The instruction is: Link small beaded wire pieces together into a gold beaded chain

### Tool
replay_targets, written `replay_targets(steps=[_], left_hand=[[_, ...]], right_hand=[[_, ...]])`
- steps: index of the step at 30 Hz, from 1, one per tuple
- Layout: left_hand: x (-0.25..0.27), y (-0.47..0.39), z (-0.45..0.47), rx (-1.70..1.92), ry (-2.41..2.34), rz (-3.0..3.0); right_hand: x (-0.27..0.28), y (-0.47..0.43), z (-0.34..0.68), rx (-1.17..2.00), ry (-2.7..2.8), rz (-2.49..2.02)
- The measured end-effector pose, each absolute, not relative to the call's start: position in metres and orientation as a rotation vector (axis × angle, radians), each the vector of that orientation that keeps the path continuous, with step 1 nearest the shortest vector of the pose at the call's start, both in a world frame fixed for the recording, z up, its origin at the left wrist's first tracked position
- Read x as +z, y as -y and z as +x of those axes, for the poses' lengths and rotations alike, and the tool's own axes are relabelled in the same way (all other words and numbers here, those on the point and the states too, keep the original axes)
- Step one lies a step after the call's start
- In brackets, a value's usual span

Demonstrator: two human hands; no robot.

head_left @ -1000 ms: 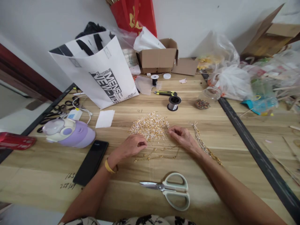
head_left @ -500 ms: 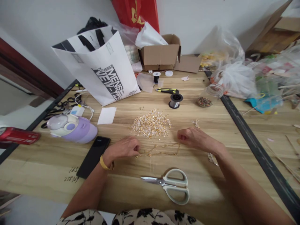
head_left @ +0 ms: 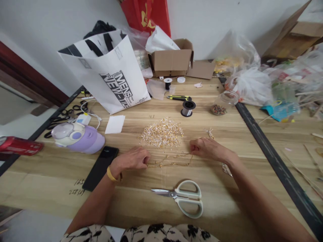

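A thin gold beaded chain (head_left: 174, 163) lies in a long loop on the wooden table between my hands. My left hand (head_left: 136, 158) is closed on its left end, and a yellow bangle circles that wrist. At the right end, my right hand (head_left: 205, 148) is closed with its fingertips on the chain. Just beyond the chain is a heap of small gold and clear beads (head_left: 161, 132). Nearer to me lie scissors (head_left: 180, 196) with pale handles, blades pointing left. Part of a silvery strand (head_left: 226, 169) shows beside my right forearm.
A black phone (head_left: 101, 168) and a purple bottle (head_left: 80, 137) stand left of my left hand. Behind the beads are a wire spool (head_left: 187, 109), a yellow-black cutter (head_left: 179, 97) and a clear jar (head_left: 224, 102). A white bag (head_left: 108, 74) and a cardboard box (head_left: 173, 60) stand farther back.
The view has shifted slightly. The left end of the chain now sits closer against my left fingers; both hands stay nearly in place.
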State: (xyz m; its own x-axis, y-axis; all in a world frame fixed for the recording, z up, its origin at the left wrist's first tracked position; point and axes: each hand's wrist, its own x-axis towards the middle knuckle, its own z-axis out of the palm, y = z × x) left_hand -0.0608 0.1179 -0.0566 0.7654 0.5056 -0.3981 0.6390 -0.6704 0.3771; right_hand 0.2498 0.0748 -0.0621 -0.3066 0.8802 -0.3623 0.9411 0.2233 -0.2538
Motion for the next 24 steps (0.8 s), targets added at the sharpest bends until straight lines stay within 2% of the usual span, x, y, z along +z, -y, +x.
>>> replay_targets(steps=[24], left_hand=[[-0.063,-0.119,-0.05,-0.28,-0.926,2.438]], right_hand=[[-0.069,-0.075,0.251,-0.543,-2.38,1.716]])
